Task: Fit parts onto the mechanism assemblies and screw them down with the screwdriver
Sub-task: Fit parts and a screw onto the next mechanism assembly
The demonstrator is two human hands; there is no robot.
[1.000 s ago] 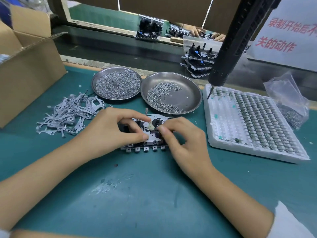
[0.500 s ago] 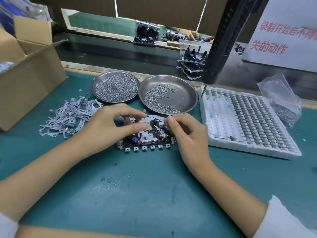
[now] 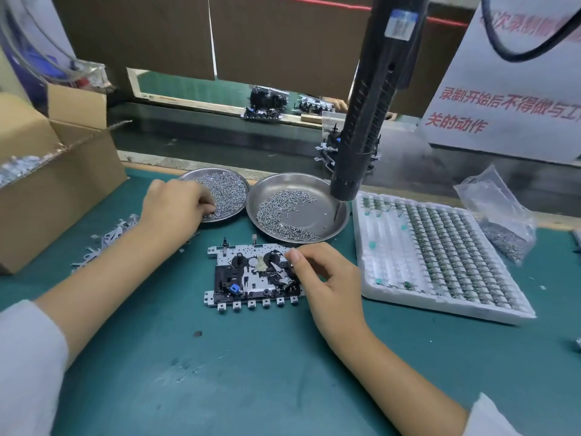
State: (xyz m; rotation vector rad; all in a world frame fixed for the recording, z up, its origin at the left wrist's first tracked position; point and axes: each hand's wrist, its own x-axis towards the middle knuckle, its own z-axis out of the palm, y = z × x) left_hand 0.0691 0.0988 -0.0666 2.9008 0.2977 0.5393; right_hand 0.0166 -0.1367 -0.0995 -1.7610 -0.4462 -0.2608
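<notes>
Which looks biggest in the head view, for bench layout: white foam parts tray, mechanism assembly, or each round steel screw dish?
1. White foam parts tray
2. Right round steel screw dish and black-and-silver mechanism assembly: look alike, unranked.
3. Left round steel screw dish, though farther away and partly covered by the left hand.

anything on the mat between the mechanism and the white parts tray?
Only the right hand, fingers resting on the mechanism assembly's right end. Beyond it, bare green mat up to the white tray, per the head view.

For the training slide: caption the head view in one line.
Left hand picks screws from the left dish while right hand steadies the mechanism assembly under the hanging screwdriver.
</notes>
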